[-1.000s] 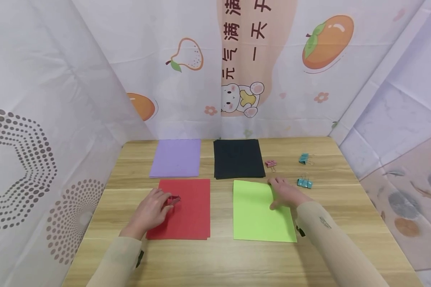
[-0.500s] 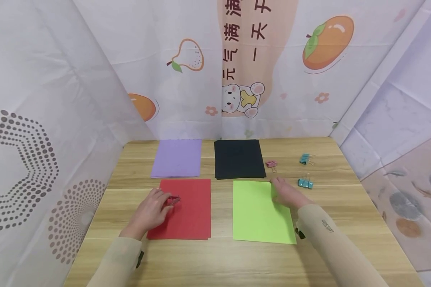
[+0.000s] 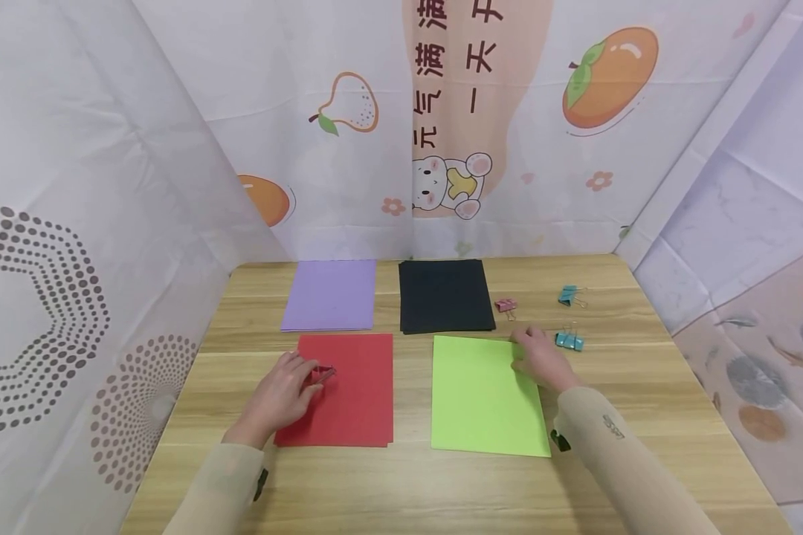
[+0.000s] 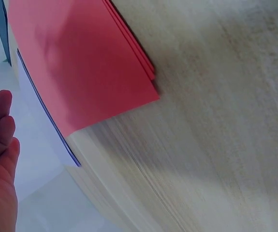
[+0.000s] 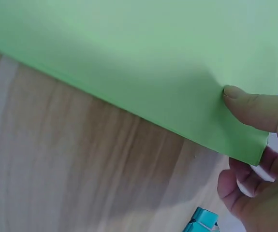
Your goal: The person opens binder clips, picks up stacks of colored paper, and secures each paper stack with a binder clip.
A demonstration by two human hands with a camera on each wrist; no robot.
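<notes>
My left hand (image 3: 282, 395) is over the left side of a stack of red paper sheets (image 3: 361, 394), pinching a small red binder clip (image 3: 326, 371). In the left wrist view, the clip's wire handle shows among the curled fingers (image 4: 4, 108). My right hand (image 3: 543, 361) grips the far right corner of a lime green paper stack (image 3: 485, 401). The right wrist view has the thumb (image 5: 255, 107) on the top face of the green paper (image 5: 129, 53), with the other fingers under and beside its corner.
Behind lie a purple paper stack (image 3: 329, 295) and a black paper stack (image 3: 444, 296). A pink binder clip (image 3: 505, 305) and two teal binder clips, one farther back (image 3: 567, 296) and one nearer (image 3: 569, 341), sit at the right. Printed curtains (image 3: 348, 186) border the wooden table (image 3: 408, 490).
My right hand has shifted slightly right, from over the green paper to its far right corner. The green stack's raised far edge now lies flatter. The left hand has stayed in place with the clip.
</notes>
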